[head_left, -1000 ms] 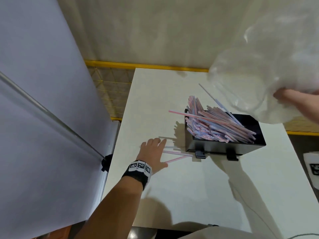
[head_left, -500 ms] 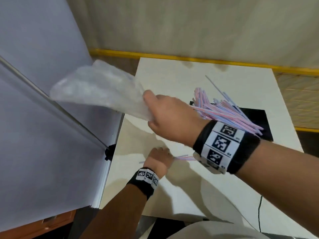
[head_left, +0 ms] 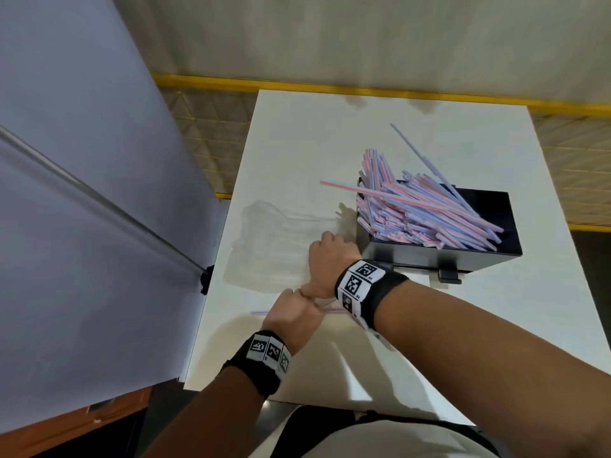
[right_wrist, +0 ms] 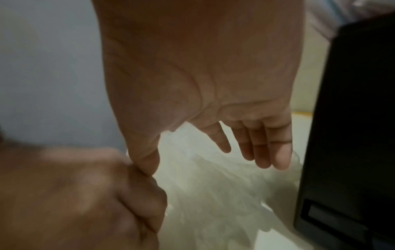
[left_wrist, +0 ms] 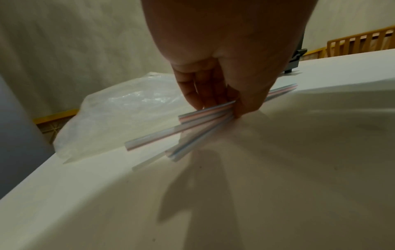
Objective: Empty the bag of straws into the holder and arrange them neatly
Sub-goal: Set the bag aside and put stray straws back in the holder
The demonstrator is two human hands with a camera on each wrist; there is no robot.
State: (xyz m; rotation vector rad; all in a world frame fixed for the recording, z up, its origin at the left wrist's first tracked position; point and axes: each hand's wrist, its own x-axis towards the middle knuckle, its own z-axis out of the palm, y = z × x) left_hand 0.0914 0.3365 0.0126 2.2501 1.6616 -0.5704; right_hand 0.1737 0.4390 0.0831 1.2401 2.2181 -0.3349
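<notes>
1. the left hand (head_left: 292,314) sits low over the white table (head_left: 463,342), near its left front part, fingers curled round a few loose straws (left_wrist: 181,133), pinched between fingertips and thumb.
2. those straws fan out from the grip, their free ends just above or on the tabletop; which, i cannot tell.
3. the right hand (head_left: 330,259) hovers just beyond the left, its thumb touching the left hand's knuckles; its fingers (right_wrist: 265,148) hang straight and relaxed, holding nothing.
4. the clear plastic bag (head_left: 271,249) lies flat and crumpled on the table, under and to the left of the right hand, beside the holder.
5. the black holder (head_left: 463,259) stands on the table's right part, heaped with pink and blue striped straws (head_left: 426,213) lying crisscross, several poking out over its left and far edges.
6. a grey panel (head_left: 82,193) stands along the table's left side.
</notes>
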